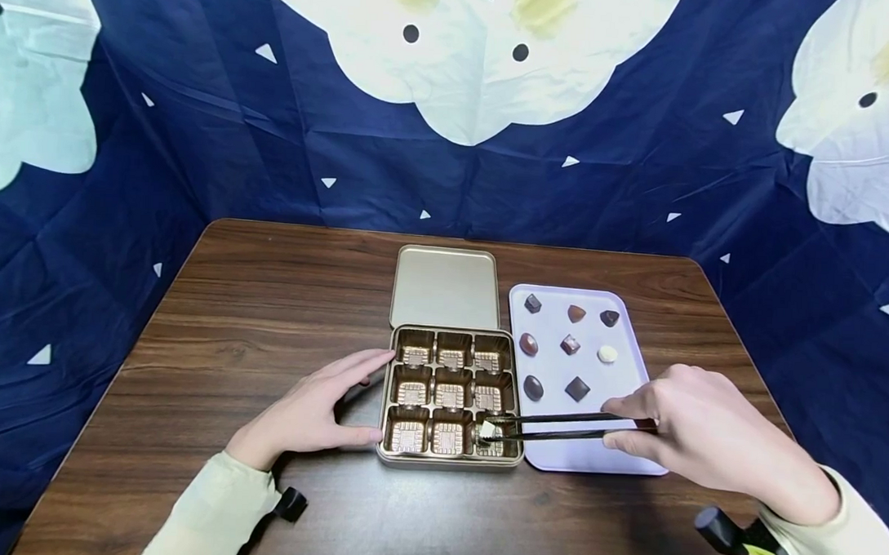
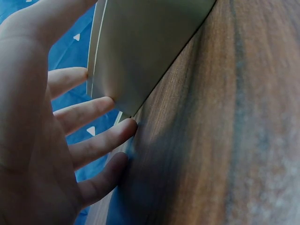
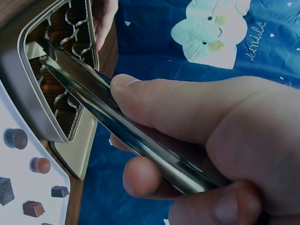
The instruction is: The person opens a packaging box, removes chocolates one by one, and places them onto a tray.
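Observation:
My right hand (image 1: 711, 430) grips a pair of metal tongs (image 3: 108, 112) between thumb and fingers. The tongs reach left across the tray, their serrated tips at a small white chocolate (image 1: 487, 430) in the front right compartment of a gold tin (image 1: 449, 464). The tin's brown-gold insert has three rows of three compartments, and the other ones hold no chocolates. With fingers extended and spread, my left hand (image 1: 315, 408) rests its fingertips and thumb tip against the tin's left side. In the left wrist view, the fingers (image 2: 101, 140) lie along the tin's wall.
A lilac tray (image 1: 592, 458) right of the tin carries several dark, brown and cream chocolates, among them a dark square one (image 1: 577, 388). Behind the tin lies its gold lid (image 1: 446, 287). All stand on a wooden table (image 1: 267, 304) before a blue cloud-patterned cloth (image 1: 272, 165).

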{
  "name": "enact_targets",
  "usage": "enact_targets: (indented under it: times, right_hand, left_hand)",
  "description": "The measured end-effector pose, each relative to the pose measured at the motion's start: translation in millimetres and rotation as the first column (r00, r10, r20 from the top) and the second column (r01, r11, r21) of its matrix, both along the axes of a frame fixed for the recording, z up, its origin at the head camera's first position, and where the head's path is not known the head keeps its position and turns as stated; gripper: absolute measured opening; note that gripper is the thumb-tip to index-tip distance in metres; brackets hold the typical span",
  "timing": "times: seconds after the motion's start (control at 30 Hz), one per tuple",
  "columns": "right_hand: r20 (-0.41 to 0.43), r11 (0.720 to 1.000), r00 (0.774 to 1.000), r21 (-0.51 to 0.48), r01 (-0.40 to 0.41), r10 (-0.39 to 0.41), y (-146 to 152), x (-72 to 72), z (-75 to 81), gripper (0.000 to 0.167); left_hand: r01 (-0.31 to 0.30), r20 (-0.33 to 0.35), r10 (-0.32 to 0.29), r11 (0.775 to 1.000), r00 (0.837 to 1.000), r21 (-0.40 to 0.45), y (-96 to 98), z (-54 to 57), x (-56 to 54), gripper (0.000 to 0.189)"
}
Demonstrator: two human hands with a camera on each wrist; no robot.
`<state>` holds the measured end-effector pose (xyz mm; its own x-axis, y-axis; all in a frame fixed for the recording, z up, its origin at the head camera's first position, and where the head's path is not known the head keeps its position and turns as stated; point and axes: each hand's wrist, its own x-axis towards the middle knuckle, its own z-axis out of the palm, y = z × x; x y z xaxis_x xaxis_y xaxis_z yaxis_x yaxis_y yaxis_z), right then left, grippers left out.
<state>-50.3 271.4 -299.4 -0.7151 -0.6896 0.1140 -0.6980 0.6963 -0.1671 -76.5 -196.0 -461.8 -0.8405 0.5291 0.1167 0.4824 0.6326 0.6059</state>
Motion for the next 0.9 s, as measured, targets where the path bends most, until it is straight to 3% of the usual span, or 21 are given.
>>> enact_targets:
  times: [0.5,0.9]
  right_hand:
    - [-0.099,0.997,0.995,-0.081,-0.009,0.001,15.6,7.2,15.2,0.02]
    - [-0.143,0.99,0.981,-0.074,0.121,-0.13,43.3,19.5,25.7,0.03]
  left_hand:
    - [0.006,0.003,-0.006,1.0,1.0,0.006,0.2,1.3,0.3,0.102]
    - [0.006,0.007,-0.006,1.0,1.0,0.007,-1.0,-0.8,-0.5,0.103]
